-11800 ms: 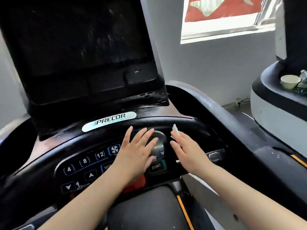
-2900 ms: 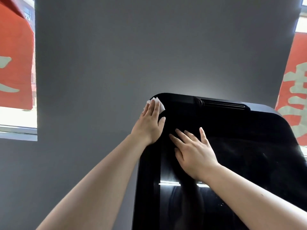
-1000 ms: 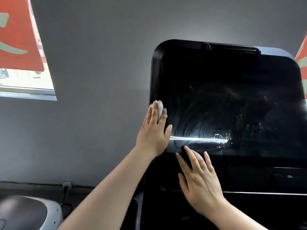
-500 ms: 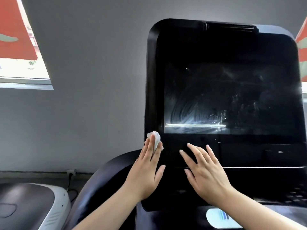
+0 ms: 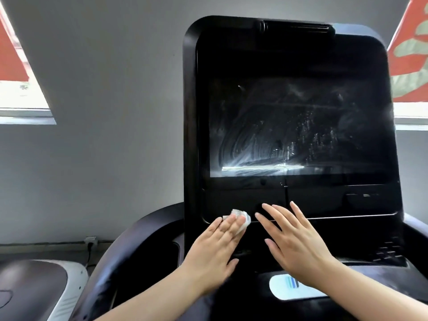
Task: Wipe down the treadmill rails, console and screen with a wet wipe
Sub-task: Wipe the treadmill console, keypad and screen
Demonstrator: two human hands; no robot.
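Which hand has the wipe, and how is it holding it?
The left hand presses the wet wipe flat under its fingers against the console; the right hand holds nothing.

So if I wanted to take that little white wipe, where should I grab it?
Grab the bunched white corner of the wipe that pokes out past the left hand's fingertips, coming from above and a bit to the right. The rest is pressed flat under straight fingers against the black panel below the screen, so only that crumpled end is free to pinch.
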